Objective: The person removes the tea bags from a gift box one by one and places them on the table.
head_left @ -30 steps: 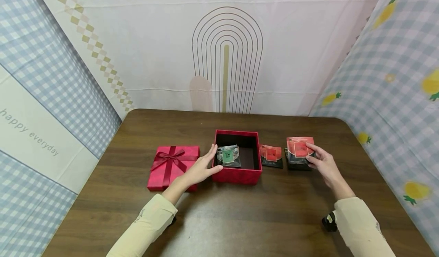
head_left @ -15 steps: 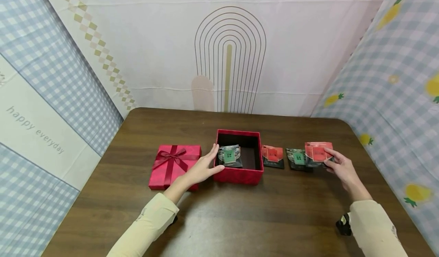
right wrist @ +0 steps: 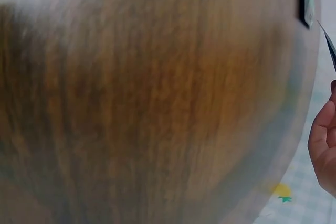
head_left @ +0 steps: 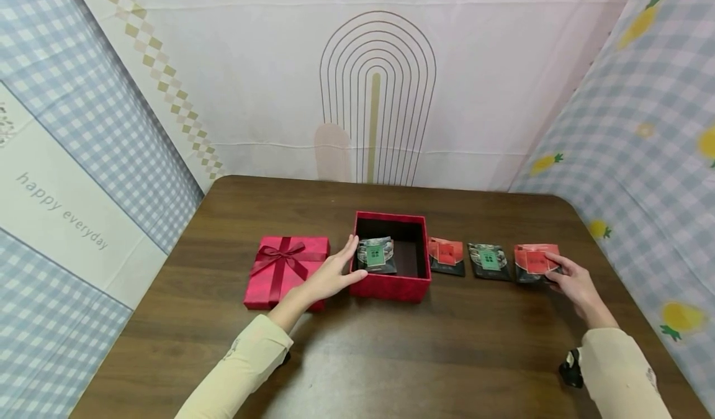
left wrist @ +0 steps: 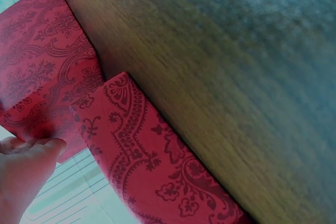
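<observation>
My right hand (head_left: pixel 576 287) pinches the right side of a red-and-black sachet (head_left: pixel 533 261) low over the table's right part. In the right wrist view the sachet (right wrist: pixel 329 45) shows as a thin dark edge above the fingers. With its fingers extended, my left hand (head_left: pixel 331 276) rests against the left side of a red patterned box (head_left: pixel 391 290), which stands without its lid. A green-and-black sachet (head_left: pixel 376 256) lies inside the box, at the left. To the box's right lie another red-and-black sachet (head_left: pixel 447 256) and a second green-and-black sachet (head_left: pixel 489 261).
Left of the box lies its red lid (head_left: pixel 259 292) with a dark red ribbon bow (head_left: pixel 279 254), partly behind my left forearm. The wooden table (head_left: pixel 391 357) ends at a patterned cloth backdrop (head_left: pixel 475 96).
My right hand has carried the red-and-black sachet rightward and down, off the green-and-black sachet it covered. My left hand stays at the box.
</observation>
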{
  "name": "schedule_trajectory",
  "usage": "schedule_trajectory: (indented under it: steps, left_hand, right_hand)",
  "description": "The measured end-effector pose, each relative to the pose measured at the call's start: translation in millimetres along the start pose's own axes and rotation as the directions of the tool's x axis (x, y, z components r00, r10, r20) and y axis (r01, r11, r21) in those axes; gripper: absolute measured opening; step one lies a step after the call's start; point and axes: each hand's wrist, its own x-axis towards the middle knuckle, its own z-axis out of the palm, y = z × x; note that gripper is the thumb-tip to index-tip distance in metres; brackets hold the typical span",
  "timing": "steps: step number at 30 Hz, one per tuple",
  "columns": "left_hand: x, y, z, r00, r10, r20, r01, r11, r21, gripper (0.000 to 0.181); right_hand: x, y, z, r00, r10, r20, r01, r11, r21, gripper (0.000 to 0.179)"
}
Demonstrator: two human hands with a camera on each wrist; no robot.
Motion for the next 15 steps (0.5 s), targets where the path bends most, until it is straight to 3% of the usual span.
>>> schedule_trajectory:
  steps: [9,15]
  left_hand:
    - [-1.2,0.6,-1.0,1.0,-0.01,0.003,0.01,1.0,-0.003,0.077]
    - [-0.8,0.8,0.5,1.0,-0.012,0.016,0.012,1.0,0.003,0.077]
  right_hand:
    - [6.9,9,-5,0.998,0.057,0.037,-0.05,0.986,-0.159,0.057]
    - [14.2,18,-9,1.0,-0.006,0.023,0.013,0.952,-0.306,0.049]
